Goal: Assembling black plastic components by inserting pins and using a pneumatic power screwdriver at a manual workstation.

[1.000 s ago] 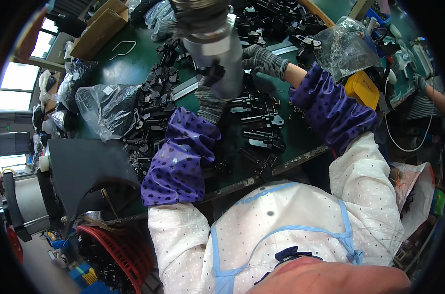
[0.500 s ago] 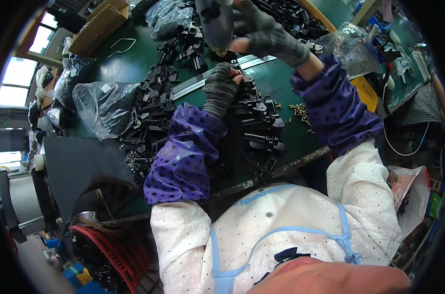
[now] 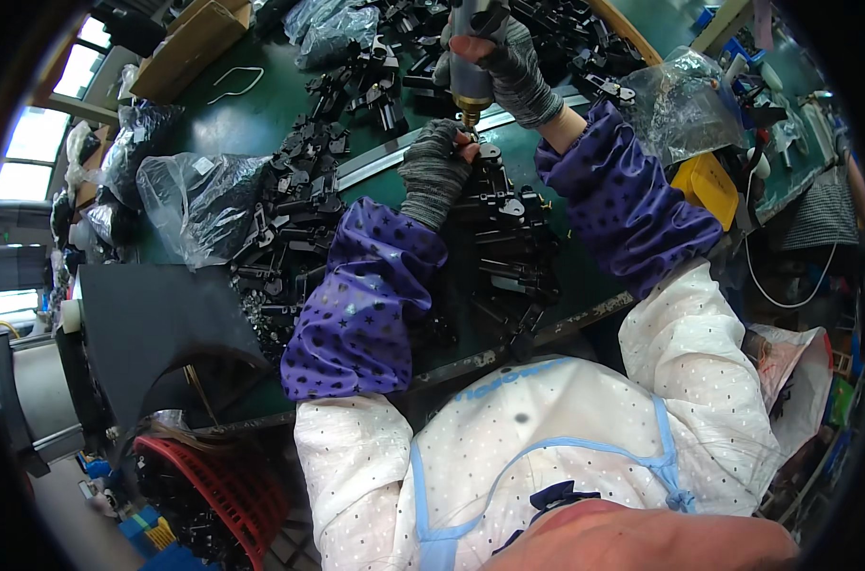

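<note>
My right hand (image 3: 518, 81), in a grey fingerless glove, is wrapped round a grey power screwdriver (image 3: 471, 84) with a brass-coloured nose. The tool stands nearly upright, its tip pointing down beside the fingertips of my left hand (image 3: 434, 169). That hand wears a striped grey glove and is closed in a pinch at the metal rail (image 3: 368, 168); what it pinches is too small and covered to name. Just right of its fingertips begins a row of black hinge-like parts (image 3: 509, 207), running toward the table's near edge.
More black parts (image 3: 294, 200) are heaped left of my left arm, beside a clear plastic bag (image 3: 199, 205). A yellow container (image 3: 707, 190) and another plastic bag (image 3: 685, 100) lie to the right. A red basket (image 3: 214, 485) stands below the table's left end.
My right hand has brought the screwdriver right and nearer, its tip now at my left fingertips. My right sleeve has shifted left and covers the loose brass screws. My left hand has barely moved.
</note>
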Tool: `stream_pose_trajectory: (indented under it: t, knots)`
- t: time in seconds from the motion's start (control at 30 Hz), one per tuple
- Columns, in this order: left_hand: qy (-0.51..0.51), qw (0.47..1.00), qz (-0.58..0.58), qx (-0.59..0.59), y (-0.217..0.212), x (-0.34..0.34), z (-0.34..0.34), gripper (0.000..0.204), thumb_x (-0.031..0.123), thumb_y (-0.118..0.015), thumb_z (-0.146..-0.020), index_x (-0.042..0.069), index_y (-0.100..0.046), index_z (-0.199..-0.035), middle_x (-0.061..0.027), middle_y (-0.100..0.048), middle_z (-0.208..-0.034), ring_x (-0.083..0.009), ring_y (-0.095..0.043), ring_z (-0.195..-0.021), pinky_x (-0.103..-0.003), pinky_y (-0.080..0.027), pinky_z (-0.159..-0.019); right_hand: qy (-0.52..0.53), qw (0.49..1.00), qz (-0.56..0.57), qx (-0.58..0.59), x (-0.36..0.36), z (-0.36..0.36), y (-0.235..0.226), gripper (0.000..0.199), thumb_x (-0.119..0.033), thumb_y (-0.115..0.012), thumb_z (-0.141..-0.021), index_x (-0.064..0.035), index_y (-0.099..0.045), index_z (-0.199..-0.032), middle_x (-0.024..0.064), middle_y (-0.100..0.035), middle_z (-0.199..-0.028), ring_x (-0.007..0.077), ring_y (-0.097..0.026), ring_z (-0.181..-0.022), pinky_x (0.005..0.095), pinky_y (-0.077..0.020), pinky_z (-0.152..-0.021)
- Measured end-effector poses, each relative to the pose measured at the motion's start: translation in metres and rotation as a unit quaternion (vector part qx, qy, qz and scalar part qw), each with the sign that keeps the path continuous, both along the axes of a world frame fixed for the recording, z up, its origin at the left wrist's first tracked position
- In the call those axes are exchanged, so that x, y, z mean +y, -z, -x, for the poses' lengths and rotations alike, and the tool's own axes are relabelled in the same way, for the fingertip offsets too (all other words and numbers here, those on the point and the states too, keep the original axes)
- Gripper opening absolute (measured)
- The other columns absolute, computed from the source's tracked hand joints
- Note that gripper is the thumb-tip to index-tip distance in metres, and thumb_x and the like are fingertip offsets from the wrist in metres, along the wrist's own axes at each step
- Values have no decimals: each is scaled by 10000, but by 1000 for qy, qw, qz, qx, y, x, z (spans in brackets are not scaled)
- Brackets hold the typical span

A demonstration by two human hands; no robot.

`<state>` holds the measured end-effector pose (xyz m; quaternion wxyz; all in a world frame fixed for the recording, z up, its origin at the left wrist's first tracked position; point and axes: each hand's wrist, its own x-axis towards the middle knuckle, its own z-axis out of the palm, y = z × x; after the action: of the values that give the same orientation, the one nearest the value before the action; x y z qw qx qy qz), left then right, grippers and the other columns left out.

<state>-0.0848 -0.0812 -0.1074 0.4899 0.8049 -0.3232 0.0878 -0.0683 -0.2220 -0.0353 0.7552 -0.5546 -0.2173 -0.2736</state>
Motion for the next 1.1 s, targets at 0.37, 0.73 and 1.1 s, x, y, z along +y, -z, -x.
stream_pose_trajectory:
  t: [0.37, 0.73, 1.1]
  knots:
    - [-20, 999, -28, -8, 2, 1, 1, 201, 87, -708, -604, 55, -521, -672, -84, -530, -685, -219, -553, -638, -306, -446, -598, -93, 992, 7, 85, 7, 19, -27, 394, -304, -699, -634, -57, -491, -860, 7, -528, -725, 112, -539, -633, 252, -462, -582]
    - [-23, 995, -28, -92, 4, 4, 0, 196, 97, -703, -609, 45, -523, -669, -91, -532, -677, -244, -554, -656, -320, -440, -594, -166, 977, 3, 133, 14, 2, -25, 390, -252, -691, -646, -71, -467, -909, -3, -508, -768, 82, -520, -654, 225, -457, -556]
    - [11, 995, -36, -92, 0, 6, 3, 198, 103, -695, -613, 44, -523, -693, -93, -531, -694, -253, -546, -658, -332, -432, -606, -19, 975, 193, 107, 4, -4, -11, 307, -293, -638, -693, -42, -581, -861, 7, -568, -754, 87, -539, -727, 246, -443, -665]
